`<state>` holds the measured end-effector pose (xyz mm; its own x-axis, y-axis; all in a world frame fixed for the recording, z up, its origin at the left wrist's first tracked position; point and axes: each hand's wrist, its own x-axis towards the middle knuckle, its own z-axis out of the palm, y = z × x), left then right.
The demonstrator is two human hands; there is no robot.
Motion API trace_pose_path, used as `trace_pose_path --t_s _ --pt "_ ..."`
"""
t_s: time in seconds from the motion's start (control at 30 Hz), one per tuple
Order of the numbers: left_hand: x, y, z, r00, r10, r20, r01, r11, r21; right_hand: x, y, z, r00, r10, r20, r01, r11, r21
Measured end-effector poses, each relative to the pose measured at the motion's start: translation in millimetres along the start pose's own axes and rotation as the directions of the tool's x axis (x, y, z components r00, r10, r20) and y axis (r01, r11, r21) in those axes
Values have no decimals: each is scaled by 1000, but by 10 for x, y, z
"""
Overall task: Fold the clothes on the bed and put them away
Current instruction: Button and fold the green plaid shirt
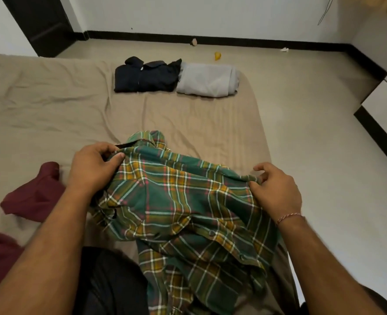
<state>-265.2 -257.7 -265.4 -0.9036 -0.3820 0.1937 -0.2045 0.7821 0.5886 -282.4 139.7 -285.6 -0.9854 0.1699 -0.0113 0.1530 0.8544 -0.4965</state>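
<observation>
the green plaid shirt (pixel 188 201) lies crumpled at the near right edge of the bed (pixel 51 105), partly hanging off. the left hand (pixel 95 169) pinches its collar side, the right hand (pixel 276 192) pinches the other shoulder. a folded dark garment (pixel 145 77) and a folded grey one (pixel 207 80) sit touching at the far edge; a maroon garment (pixel 33 196) lies left.

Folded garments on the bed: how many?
2: a dark folded garment and a grey folded garment, side by side touching at the bed's far end. Others may lie out of view.
</observation>
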Motion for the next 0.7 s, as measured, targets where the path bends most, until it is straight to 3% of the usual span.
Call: trace_pose_path --t_s 0.07,0.27,0.33,0.5,0.6,0.67,0.7 --pt "-14 -4 10 1000 -24 -15 24 1000 17 -19 -34 8 998 -2 -63 1 1000 -17" --pt "-125 69 12 995 -47 -90 59 988 141 -75 -120 -55 1000 11 2 -11 999 47" --pt "-153 122 -98 984 -38 -174 53 995 85 -127 -215 -223 999 -31 -16 31 999 -40" --pt "262 778 -1077 950 134 -282 -188 967 -174 115 -862 -1326 922 -343 -181 210 834 -510" --pt "402 1476 -2017 883 207 -421 -417 756 -505 412 -1454 -2299 867 -387 -313 200 847 -493" --pt "403 1812 -2556 809 266 -524 -543 680 -493 556 -1746 -2813 870 -389 -302 240 871 -430" --pt "433 1927 -2794 768 339 -543 -592 700 -399 602 -1851 -3025 869 -410 -278 260 855 -448"
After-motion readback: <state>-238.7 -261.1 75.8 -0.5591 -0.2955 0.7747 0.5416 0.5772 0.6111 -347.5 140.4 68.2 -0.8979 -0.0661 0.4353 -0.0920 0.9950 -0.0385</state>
